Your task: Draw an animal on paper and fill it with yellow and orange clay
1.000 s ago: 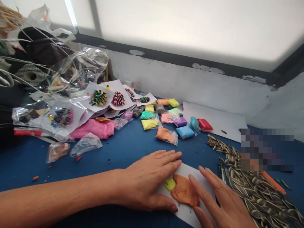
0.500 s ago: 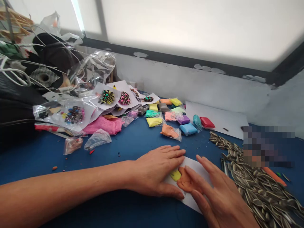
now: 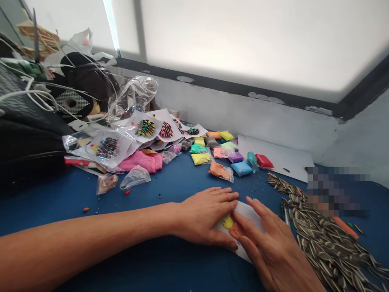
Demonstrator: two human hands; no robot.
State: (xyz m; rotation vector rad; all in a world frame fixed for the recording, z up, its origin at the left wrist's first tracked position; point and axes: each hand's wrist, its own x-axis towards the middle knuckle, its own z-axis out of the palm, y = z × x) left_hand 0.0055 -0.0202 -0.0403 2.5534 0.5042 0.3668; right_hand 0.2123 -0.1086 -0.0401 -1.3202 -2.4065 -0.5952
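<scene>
A small sheet of white paper (image 3: 248,211) lies on the blue table, partly under both hands. On it sit a flattened piece of orange modelling clay (image 3: 234,231) and a smaller yellow lump of clay (image 3: 227,222) touching its left side. My left hand (image 3: 206,219) rests flat across the paper's left part, fingers stretched out. Over the orange clay, my right hand (image 3: 270,239) presses with its fingers extended and hides much of that piece. Neither hand grasps anything.
A large pile of striped sunflower seeds (image 3: 325,243) spreads along the right. Behind the hands lie wrapped clay packets, among them a blue packet (image 3: 242,168) and a red packet (image 3: 264,161). Seed-decorated papers (image 3: 129,134), a pink cloth (image 3: 141,161) and a black bag (image 3: 27,150) crowd the left.
My right hand has shifted left over the orange clay and covers more of it. My left hand stays on the paper. The whole view has turned slightly left.
</scene>
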